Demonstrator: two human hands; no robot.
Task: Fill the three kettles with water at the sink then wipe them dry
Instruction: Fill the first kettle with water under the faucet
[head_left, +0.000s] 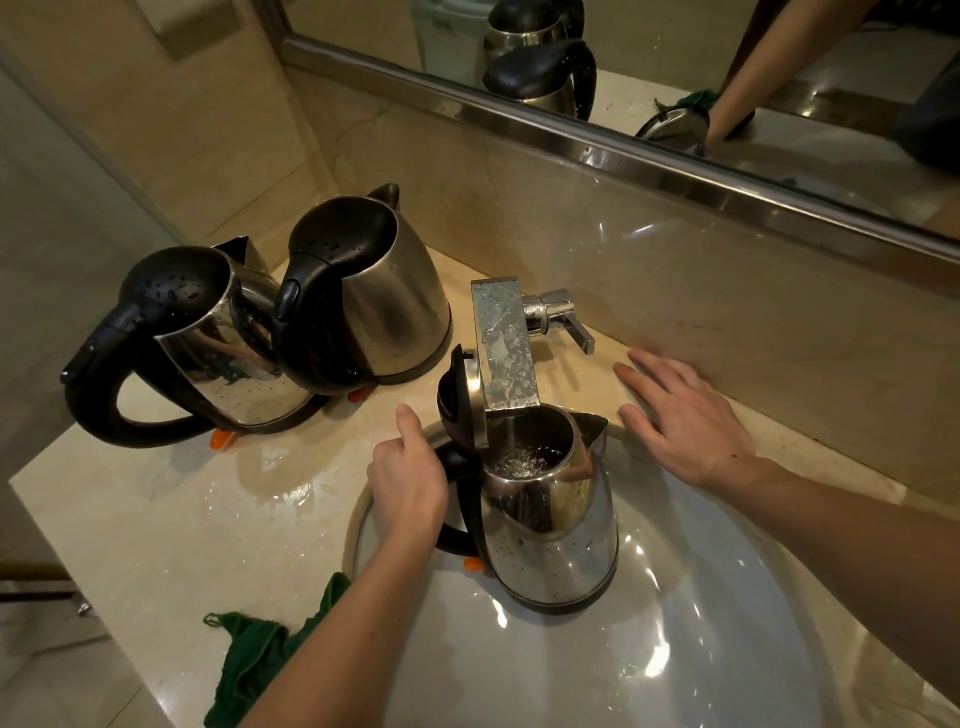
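Note:
A steel kettle (556, 525) with its black lid flipped open stands in the white sink (727, 623), right under the flat faucet spout (506, 348). Water bubbles inside it. My left hand (410, 478) grips its black handle. My right hand (685, 415) lies flat with straight fingers on the counter beside the faucet lever (563, 317), not touching it. Two more steel kettles stand shut on the counter at the left: one (208, 343) nearer, one (374, 296) behind it, both speckled with drops. A green cloth (254, 660) lies at the counter's front edge, partly under my left forearm.
The beige stone counter (182, 519) is wet in patches between the kettles and the sink. A backsplash and a framed mirror (675, 62) run along the back. The counter ends at the left and front, with floor beyond.

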